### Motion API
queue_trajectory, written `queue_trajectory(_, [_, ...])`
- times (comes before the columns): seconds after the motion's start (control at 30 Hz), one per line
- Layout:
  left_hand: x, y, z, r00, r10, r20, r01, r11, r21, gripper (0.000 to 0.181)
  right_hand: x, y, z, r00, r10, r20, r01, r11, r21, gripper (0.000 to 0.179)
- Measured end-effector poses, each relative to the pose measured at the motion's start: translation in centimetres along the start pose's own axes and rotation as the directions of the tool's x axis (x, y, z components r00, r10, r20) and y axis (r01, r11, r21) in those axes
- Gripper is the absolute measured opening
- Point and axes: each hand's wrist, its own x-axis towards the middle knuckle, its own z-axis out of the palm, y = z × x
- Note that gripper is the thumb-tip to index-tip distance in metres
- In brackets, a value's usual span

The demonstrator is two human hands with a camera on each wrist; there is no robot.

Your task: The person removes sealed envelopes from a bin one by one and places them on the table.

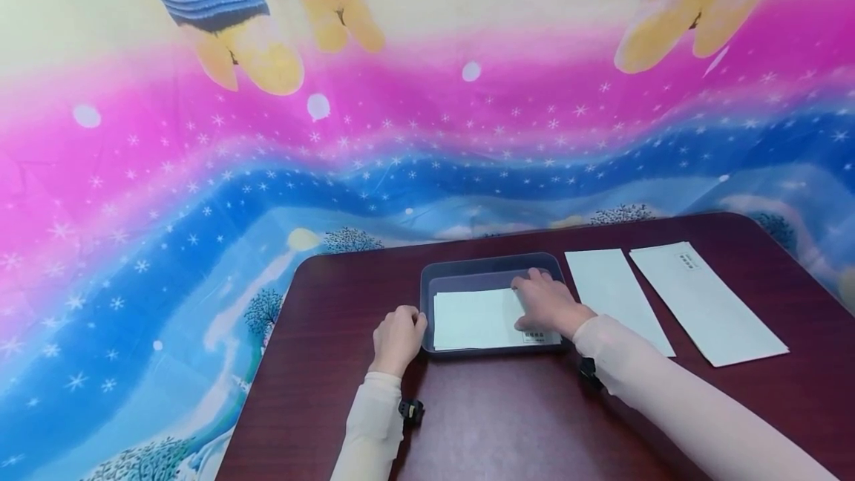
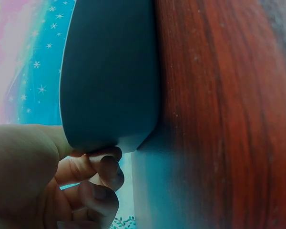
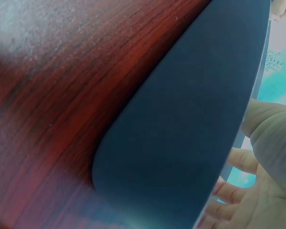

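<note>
Tabletop (image 1: 494, 421): papers (image 1: 474, 318) seemingly head-view only

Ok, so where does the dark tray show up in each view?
Head: the tray is just right of centre, lower half.
Left wrist: its dark outer wall, upper part, left of centre.
Right wrist: its outer wall, slanting from top right to bottom centre.
Shared landmark: the reddish-brown tabletop under it.

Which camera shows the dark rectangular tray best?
The head view: it looks down onto the tray, showing its inside and most of its rim, though the right hand and white papers hide parts. Both wrist views show mostly outer wall close up; the left one adds the left hand gripping the edge.
</note>
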Motion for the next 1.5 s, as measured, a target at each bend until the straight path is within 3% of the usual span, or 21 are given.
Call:
queue_trajectory(0.67, [-0.1, 0.1, -0.1, 1.0, 0.004, 0.003, -0.004, 1.0, -0.002, 0.05, 0.2, -0.5, -0.5, 0.998, -0.005, -0.058, 0.004, 1.0, -0.015, 0.048])
queue_trajectory(0.9, [-0.1, -0.1, 0.0, 1.0, 0.004, 0.001, -0.004, 1.0, 0.004, 0.049, -0.1, -0.4, -0.9, 0.994, 0.035, -0.106, -0.035, 0.999, 0.001, 0.033])
queue_trajectory(1.2, [0.0, 0.0, -0.1, 1.0, -0.003, 0.004, 0.003, 1.0, 0.006, 0.048, -0.6, -0.3, -2.0, 0.983, 0.013, -0.182, 0.0, 0.997, 0.072, 0.006])
queue_trajectory(1.5, [-0.1, 0.0, -0.1, 1.0, -0.003, -0.004, 0.003, 1.0, 0.005, 0.048, -1.3, -0.3, -3.1, 0.973, 0.025, -0.231, -0.004, 0.996, 0.091, 0.01])
